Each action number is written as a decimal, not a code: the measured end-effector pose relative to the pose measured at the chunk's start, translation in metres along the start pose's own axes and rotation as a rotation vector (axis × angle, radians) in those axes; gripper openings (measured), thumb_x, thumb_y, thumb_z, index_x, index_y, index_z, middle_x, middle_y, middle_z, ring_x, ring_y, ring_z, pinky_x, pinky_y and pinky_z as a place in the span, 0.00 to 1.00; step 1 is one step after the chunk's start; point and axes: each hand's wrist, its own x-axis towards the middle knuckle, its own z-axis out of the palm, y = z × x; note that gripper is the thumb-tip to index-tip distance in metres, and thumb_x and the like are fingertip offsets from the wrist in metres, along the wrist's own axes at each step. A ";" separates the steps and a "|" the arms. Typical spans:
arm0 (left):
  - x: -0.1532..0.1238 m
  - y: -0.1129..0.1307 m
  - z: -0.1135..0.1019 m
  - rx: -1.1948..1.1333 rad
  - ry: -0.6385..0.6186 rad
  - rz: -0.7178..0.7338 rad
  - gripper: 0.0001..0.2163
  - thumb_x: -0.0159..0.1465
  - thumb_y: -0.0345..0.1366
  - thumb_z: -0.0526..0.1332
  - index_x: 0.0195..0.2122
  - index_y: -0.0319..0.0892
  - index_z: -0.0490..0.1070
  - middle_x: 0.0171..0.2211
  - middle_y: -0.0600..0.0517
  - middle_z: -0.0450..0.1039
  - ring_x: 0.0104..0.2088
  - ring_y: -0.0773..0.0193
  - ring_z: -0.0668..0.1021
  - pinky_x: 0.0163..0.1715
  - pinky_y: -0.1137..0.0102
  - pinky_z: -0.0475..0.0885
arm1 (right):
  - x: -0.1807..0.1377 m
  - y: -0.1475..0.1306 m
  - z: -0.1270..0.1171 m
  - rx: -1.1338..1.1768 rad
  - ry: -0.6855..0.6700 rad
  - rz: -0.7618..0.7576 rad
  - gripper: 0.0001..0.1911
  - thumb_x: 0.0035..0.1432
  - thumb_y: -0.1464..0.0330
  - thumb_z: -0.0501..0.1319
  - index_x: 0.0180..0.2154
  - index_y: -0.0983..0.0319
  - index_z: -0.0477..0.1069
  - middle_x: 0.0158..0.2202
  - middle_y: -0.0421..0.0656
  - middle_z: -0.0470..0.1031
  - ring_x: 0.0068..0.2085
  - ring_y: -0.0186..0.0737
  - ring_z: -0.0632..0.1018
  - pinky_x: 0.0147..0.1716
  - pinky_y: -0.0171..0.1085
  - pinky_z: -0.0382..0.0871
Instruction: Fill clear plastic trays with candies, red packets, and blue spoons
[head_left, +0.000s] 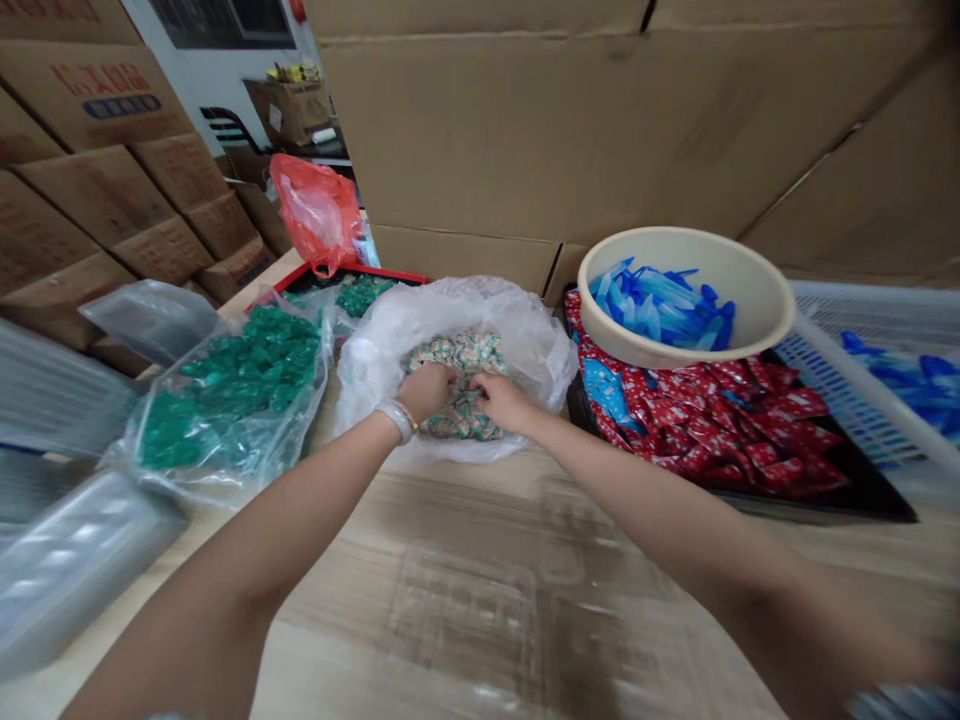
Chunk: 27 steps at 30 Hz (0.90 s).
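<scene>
Both of my hands reach into a white plastic bag [375, 330] whose mouth is spread wide. Inside it lies a heap of small packets [469, 350] patterned in pale orange and green. My left hand [427, 392], with a pale band at the wrist, has its fingers curled down at the packets. Opposite it, close by, my right hand [504, 400] is also curled with fingertips together on the heap. Whatever is between the fingers of either hand is too small to make out. Nearest me on the tabletop lies a clear plastic tray [465, 610], blurred, with moulded compartments.
Green packets fill a clear bag [232, 390] on the left, near stacked clear trays [82, 560]. On the right, a cream basin [686, 345] of blue pieces rests over red packets [712, 425] in a black tray. A white basket [862, 390] stands beyond. Cardboard boxes [525, 130] wall the back.
</scene>
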 end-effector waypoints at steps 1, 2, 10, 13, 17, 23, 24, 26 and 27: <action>-0.003 0.000 0.002 0.011 0.020 -0.003 0.11 0.53 0.27 0.53 0.34 0.37 0.73 0.32 0.45 0.73 0.35 0.61 0.74 0.37 0.69 0.67 | -0.001 0.000 0.000 0.006 0.003 -0.001 0.12 0.44 0.79 0.55 0.33 0.65 0.70 0.33 0.44 0.70 0.35 0.36 0.69 0.36 0.33 0.61; -0.006 0.000 0.003 0.014 0.048 0.001 0.11 0.54 0.27 0.52 0.35 0.37 0.73 0.35 0.44 0.73 0.37 0.60 0.73 0.38 0.69 0.67 | -0.002 0.000 0.000 0.010 0.008 -0.001 0.12 0.45 0.79 0.55 0.33 0.65 0.70 0.33 0.44 0.70 0.35 0.36 0.69 0.36 0.33 0.61; -0.014 -0.015 -0.006 -0.257 0.045 -0.169 0.13 0.55 0.34 0.55 0.39 0.34 0.71 0.30 0.49 0.74 0.30 0.65 0.74 0.31 0.73 0.68 | -0.002 -0.002 -0.002 -0.003 -0.006 0.012 0.11 0.46 0.79 0.55 0.33 0.66 0.70 0.35 0.46 0.71 0.37 0.37 0.70 0.38 0.33 0.61; -0.010 -0.009 -0.004 -0.220 -0.044 -0.176 0.11 0.52 0.32 0.57 0.35 0.35 0.72 0.25 0.50 0.73 0.27 0.65 0.74 0.29 0.73 0.67 | -0.001 -0.002 -0.002 -0.025 -0.014 0.026 0.12 0.46 0.79 0.54 0.33 0.65 0.70 0.35 0.45 0.71 0.38 0.37 0.70 0.39 0.33 0.61; -0.008 0.006 -0.001 -0.140 -0.040 -0.174 0.06 0.49 0.28 0.58 0.27 0.34 0.73 0.24 0.46 0.72 0.28 0.59 0.74 0.30 0.68 0.67 | -0.003 -0.002 -0.004 -0.056 -0.026 0.015 0.13 0.45 0.80 0.53 0.34 0.65 0.70 0.36 0.45 0.72 0.38 0.37 0.71 0.39 0.33 0.62; -0.023 0.009 0.006 -0.095 0.064 -0.038 0.10 0.50 0.25 0.55 0.33 0.36 0.71 0.35 0.45 0.71 0.37 0.60 0.72 0.38 0.70 0.66 | -0.008 -0.001 -0.003 -0.107 -0.053 0.012 0.11 0.47 0.78 0.55 0.33 0.63 0.70 0.34 0.45 0.72 0.39 0.38 0.71 0.38 0.33 0.62; -0.026 0.008 0.008 -0.089 0.083 0.007 0.10 0.50 0.25 0.55 0.34 0.36 0.70 0.35 0.45 0.71 0.37 0.61 0.72 0.39 0.70 0.66 | -0.009 -0.001 -0.002 -0.110 -0.052 0.011 0.10 0.47 0.78 0.55 0.33 0.63 0.70 0.34 0.45 0.72 0.39 0.38 0.71 0.39 0.34 0.62; -0.031 0.004 0.014 -0.082 0.128 0.088 0.12 0.51 0.24 0.54 0.37 0.36 0.69 0.34 0.46 0.71 0.38 0.61 0.72 0.39 0.69 0.66 | -0.010 0.000 -0.001 -0.114 -0.046 0.011 0.09 0.48 0.75 0.56 0.33 0.63 0.70 0.35 0.45 0.72 0.39 0.38 0.71 0.39 0.34 0.62; -0.033 0.003 0.016 -0.083 0.150 0.117 0.14 0.51 0.24 0.54 0.39 0.36 0.68 0.35 0.46 0.71 0.38 0.61 0.71 0.40 0.69 0.66 | -0.010 0.000 -0.001 -0.117 -0.043 0.011 0.08 0.48 0.74 0.57 0.33 0.63 0.70 0.35 0.45 0.72 0.39 0.38 0.71 0.39 0.34 0.62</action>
